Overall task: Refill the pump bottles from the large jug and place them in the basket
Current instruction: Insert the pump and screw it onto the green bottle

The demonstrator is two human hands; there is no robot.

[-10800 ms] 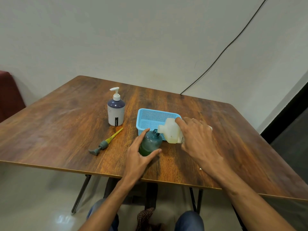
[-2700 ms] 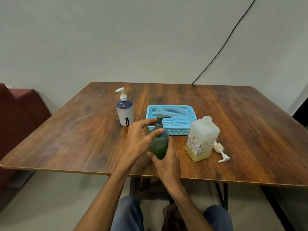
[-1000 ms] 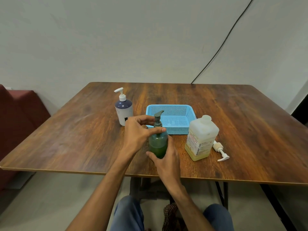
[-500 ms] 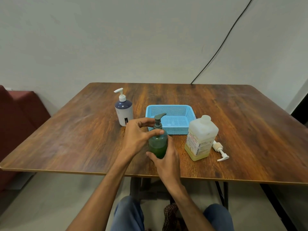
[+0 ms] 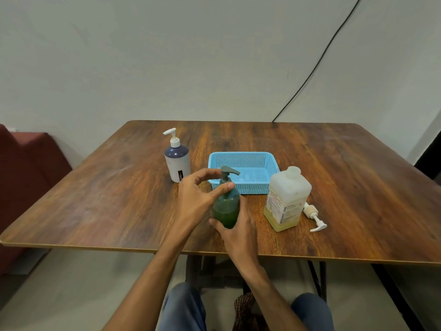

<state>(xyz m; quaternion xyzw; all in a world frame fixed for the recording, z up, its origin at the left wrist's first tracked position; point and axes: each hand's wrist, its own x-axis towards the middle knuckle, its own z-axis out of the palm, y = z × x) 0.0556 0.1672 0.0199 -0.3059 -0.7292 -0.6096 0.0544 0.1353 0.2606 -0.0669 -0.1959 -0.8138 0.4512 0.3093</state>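
A green pump bottle [image 5: 226,209] stands on the wooden table [image 5: 119,199] near its front edge. My right hand [image 5: 238,229] grips its body from below and behind. My left hand [image 5: 198,195] pinches the collar under its grey pump head [image 5: 228,172], thumb in front and fingers behind. The empty blue basket [image 5: 241,170] sits just beyond the bottle. The large translucent jug [image 5: 286,199], uncapped, with yellowish liquid low inside, stands to the right. A white and dark blue pump bottle [image 5: 177,158] stands upright at the left of the basket.
A loose white pump head [image 5: 313,215] lies on the table right of the jug. A dark red seat [image 5: 26,170] stands at the far left. A black cable [image 5: 317,60] runs down the wall to the table's back edge.
The grey pump spout has turned between the earlier frames and now, pointing more to the right. My left hand's fingers have shifted round the collar. The bottle stays in place.
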